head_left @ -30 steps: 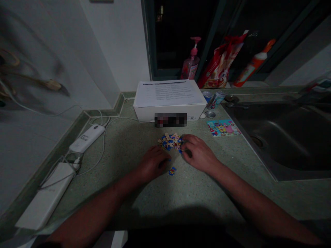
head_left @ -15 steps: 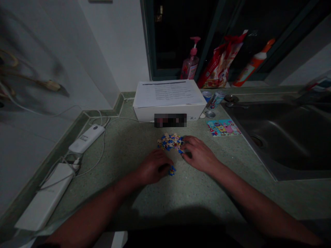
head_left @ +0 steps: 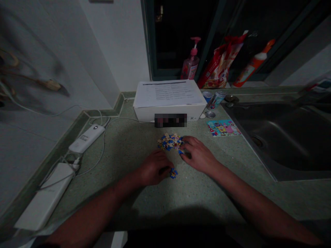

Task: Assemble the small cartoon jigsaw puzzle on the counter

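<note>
Since both hands sit low over the speckled green table (head_left: 129,162), the entry begins there. Item one: a heap of blue and cream jigsaw pieces (head_left: 169,142), lying flat at centre frame. Item two: a small cluster of blue and yellow jigsaw pieces (head_left: 173,173), just below the heap and apart from it. Left hand (head_left: 153,168): curled, low over the table, its fingers reaching the cluster's upper edge; whether it grasps a piece cannot be told. Right hand (head_left: 198,155): fingers bent and lightly spread, at the heap's right edge; any grasp is likewise unclear.

Beyond the heap: a white box (head_left: 144,113) topped by a printed sheet (head_left: 168,93), with a blurred patch (head_left: 170,120) on its front. To its right: a cartoon-printed card (head_left: 223,127), a drink can (head_left: 216,99) and a small metal lid (head_left: 210,114). Far right: a stainless steel sink (head_left: 279,137). Upper frame, on the sill: a pink pump bottle (head_left: 190,67), a red printed bag (head_left: 219,65) and an orange-capped bottle (head_left: 250,67). Left edge: a white power strip (head_left: 87,138) and a white power bank (head_left: 43,196), with a white cable (head_left: 103,148) nearby.
</note>
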Available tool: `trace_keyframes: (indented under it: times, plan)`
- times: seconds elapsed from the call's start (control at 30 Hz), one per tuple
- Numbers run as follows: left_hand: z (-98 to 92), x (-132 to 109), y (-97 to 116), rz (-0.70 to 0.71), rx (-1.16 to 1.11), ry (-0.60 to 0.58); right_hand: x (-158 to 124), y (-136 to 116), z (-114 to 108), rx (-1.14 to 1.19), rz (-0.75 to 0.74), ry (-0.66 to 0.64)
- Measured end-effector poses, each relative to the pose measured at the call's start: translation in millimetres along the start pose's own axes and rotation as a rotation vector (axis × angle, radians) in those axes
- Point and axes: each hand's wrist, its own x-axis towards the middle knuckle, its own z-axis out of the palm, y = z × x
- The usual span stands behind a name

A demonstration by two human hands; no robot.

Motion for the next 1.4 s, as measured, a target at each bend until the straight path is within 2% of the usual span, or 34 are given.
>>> trace_keyframes:
  times: [0.47, 0.73, 0.9, 1.03, 1.2, 1.3, 1.4]
  plan:
    - [-2.7, 1, 1, -0.012, -0.021, 0.038, 0, 3, 6, 0.058, -0.006, 0.029]
    - [-1.1, 0, -2, -0.015, -0.024, 0.037, 2, 0, 1, 0.084, -0.008, 0.029]
    - [-1.1, 0, -2, -0.009, -0.017, 0.047, 4, -3, -4, 0.152, 0.029, -0.018]
    - [-2.4, 0, -2, -0.029, 0.017, 0.082, 4, -3, -3, 0.29, 0.11, -0.045]
    - [-3.4, 0, -3, -0.096, 0.089, 0.211, 3, -7, 9, 0.631, 0.312, -0.013]
    - [-1.8, -1, -2, -0.119, 0.104, 0.283, 4, -14, 16, 0.784, 0.347, 0.026]
    - [0.3, -2, -1, -0.133, 0.1, 0.291, 4, -23, 21, 0.875, 0.351, 0.039]
